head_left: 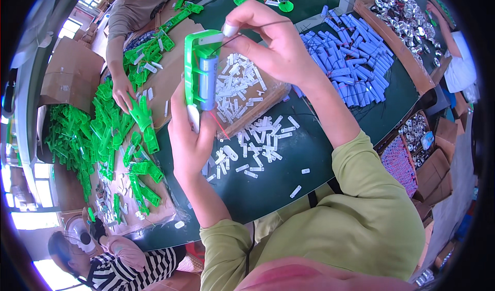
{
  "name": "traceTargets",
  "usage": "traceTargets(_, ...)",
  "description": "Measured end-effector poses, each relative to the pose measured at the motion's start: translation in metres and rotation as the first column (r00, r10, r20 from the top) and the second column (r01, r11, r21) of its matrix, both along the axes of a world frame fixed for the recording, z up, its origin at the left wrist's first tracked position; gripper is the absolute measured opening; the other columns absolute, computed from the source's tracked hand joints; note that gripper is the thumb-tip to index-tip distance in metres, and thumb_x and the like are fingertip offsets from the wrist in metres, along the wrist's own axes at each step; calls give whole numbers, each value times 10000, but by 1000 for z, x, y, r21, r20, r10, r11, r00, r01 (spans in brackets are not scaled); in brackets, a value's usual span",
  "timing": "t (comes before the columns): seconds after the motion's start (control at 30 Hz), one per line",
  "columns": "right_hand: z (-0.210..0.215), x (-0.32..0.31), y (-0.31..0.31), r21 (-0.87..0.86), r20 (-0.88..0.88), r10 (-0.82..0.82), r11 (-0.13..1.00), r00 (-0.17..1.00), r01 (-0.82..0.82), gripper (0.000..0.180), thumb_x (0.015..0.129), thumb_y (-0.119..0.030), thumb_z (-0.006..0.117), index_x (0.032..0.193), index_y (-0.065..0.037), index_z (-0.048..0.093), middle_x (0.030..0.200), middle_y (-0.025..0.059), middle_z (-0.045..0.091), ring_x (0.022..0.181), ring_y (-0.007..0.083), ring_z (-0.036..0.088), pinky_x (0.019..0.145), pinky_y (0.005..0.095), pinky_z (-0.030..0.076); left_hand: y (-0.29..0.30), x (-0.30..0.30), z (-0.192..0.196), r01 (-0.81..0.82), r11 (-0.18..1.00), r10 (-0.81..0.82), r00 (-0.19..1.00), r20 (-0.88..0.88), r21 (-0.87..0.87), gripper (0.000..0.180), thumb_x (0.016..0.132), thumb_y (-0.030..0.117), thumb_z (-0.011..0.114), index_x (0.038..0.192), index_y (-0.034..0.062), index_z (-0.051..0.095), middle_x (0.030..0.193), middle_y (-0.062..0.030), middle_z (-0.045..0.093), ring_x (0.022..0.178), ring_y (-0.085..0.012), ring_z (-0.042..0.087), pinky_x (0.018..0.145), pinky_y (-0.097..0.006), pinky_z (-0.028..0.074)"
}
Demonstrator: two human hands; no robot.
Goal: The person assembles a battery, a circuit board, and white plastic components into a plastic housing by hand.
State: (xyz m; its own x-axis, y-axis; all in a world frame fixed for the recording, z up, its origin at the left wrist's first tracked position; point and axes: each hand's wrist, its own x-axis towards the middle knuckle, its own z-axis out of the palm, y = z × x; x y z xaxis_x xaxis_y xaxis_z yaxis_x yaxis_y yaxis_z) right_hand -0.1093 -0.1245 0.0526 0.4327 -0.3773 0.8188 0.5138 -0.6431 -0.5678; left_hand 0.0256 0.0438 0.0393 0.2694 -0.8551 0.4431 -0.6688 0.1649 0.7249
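My left hand (188, 144) is closed around the lower end of a green plastic housing (190, 77), held upright. A blue cylindrical battery (208, 84) sits in the housing, with a red wire (220, 126) hanging from its lower end. At the housing's top, my right hand (278, 46) pinches a dark wire (258, 26); a white cover (230, 29) shows at its fingertips. Below and behind my hands, small white plastic pieces (236, 84) fill a cardboard tray (268, 97), and more white pieces (263, 141) lie loose on the green table (268, 180).
Many blue batteries with wires (356, 59) are piled to the right. Green housings (108, 126) heap up at the left, where a co-worker's hand (124, 92) touches one. Another person (129, 262) sits lower left. A box of shiny metal parts (405, 15) stands at the far right.
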Motion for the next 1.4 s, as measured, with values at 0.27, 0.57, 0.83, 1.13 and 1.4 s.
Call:
traceTargets(0.27,8,-6,15,-262,213,-234,922,949,287,228,724,61,624,903,-65,560,798,60,569,702,261,546,611,331,446,0,-6,-2,1,997,-1,1000,-8,-83,470,830,29,464,1276,-33,328,934,-123,571,798,-156,563,721,-282,471)
traceTargets(0.57,7,-1,20,-227,283,-270,913,920,338,213,739,47,632,920,-44,567,819,66,590,738,214,593,664,289,482,-4,-4,-8,-24,978,43,995,89,-207,561,758,35,559,1290,14,384,878,-155,615,703,-227,621,656,-320,489)
traceTargets(0.83,-1,2,8,292,-52,79,955,996,-60,148,835,-9,602,953,-41,520,857,-6,583,778,50,544,681,198,446,1,-11,9,-73,995,71,997,25,63,510,814,85,511,1298,27,361,755,-141,607,658,-216,619,620,-323,483)
traceTargets(1.13,-14,16,0,491,-78,195,861,978,-132,110,850,-90,618,870,-54,516,687,1,563,604,17,498,535,182,388,-9,-11,0,-5,991,31,981,-190,136,437,841,71,484,1262,16,379,714,-103,602,619,-167,598,581,-302,470)
traceTargets(1.4,-25,32,-22,515,-87,284,833,955,-201,184,855,-105,630,882,-68,452,701,-40,510,588,-15,447,501,142,350,-8,-8,0,66,990,-10,914,-405,125,306,884,92,470,1177,8,443,774,-45,565,647,-80,521,559,-215,425)
